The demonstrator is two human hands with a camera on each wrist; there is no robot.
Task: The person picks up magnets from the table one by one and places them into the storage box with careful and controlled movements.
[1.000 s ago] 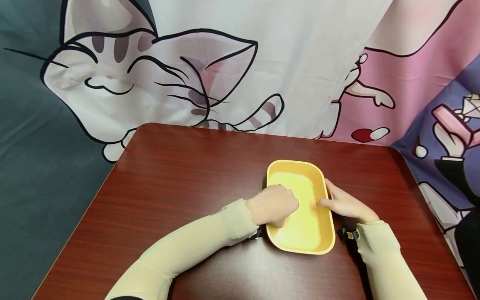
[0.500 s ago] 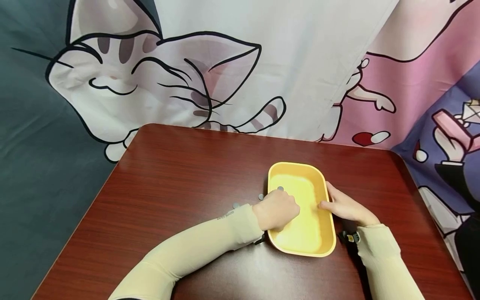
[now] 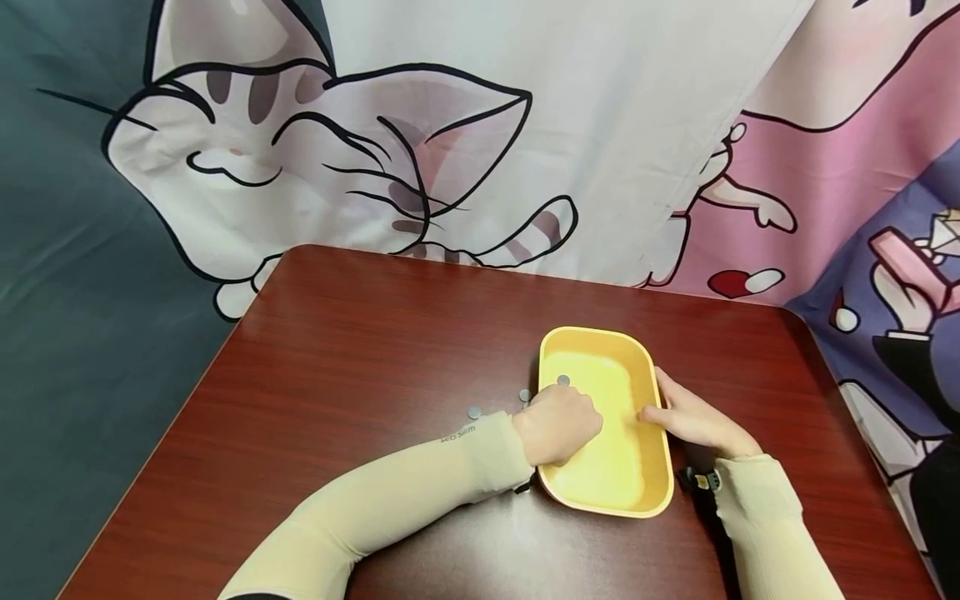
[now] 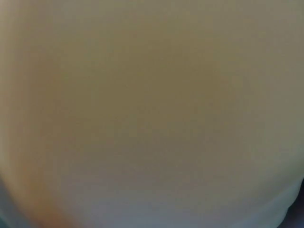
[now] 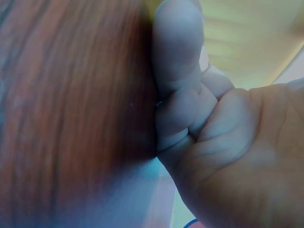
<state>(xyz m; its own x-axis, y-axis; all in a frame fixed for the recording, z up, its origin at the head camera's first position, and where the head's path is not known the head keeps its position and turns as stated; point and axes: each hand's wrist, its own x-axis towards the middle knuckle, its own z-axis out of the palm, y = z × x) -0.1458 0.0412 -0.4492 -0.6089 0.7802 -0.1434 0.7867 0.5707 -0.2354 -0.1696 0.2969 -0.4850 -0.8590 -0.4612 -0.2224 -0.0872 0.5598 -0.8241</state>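
Observation:
A yellow rectangular tray point(image 3: 619, 479) lies on the brown table, right of its middle. Over the tray's left rim reaches my left hand point(image 3: 558, 423), back of the hand up and fingers bent down out of sight; I cannot tell what is in them. My right hand point(image 3: 693, 415) grips the tray's right wall, thumb inside the rim and fingers outside. In the right wrist view, its curled fingers point(image 5: 176, 52) show beside the wood. One small grey disc point(image 3: 563, 380) shows inside the tray, just beyond my left knuckles. The left wrist view is only a blurred, close yellowish surface.
Two more grey discs lie left of the tray: one disc point(image 3: 524, 395) close by its wall, another disc point(image 3: 474, 412) beside my left sleeve. The wooden table point(image 3: 360, 333) ends at a printed cat curtain point(image 3: 465, 167) behind.
My left hand has shifted slightly down and right, and the grey discs have come into view beyond it. The right hand keeps its hold on the tray. The head view has tilted a little.

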